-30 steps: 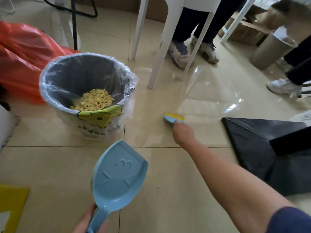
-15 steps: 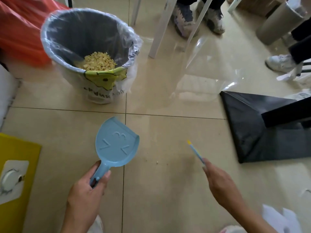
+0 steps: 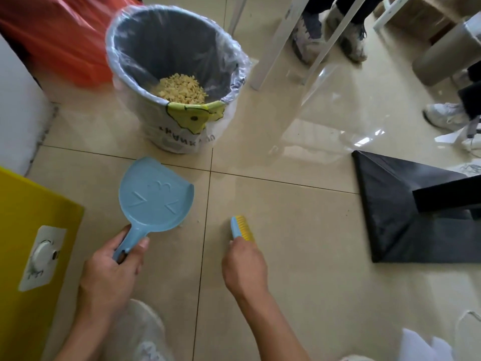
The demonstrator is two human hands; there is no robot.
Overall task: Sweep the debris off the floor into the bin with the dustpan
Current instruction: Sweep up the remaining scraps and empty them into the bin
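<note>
Bin [image 3: 161,134] between orange bag [image 3: 65,40] and white furniture legs [image 3: 270,48]

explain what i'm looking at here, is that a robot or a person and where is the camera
No robot here: these are a person's two bare hands, filmed by a wide-angle camera worn on their head, looking down at a tiled floor. The left hand grips the handle of a blue dustpan, low near the floor. The right hand holds a small blue brush with yellow bristles. Ahead stands a bin lined with clear plastic, with pale yellow debris already inside. A black sheet lies to the right, a yellow box to the left.
</note>
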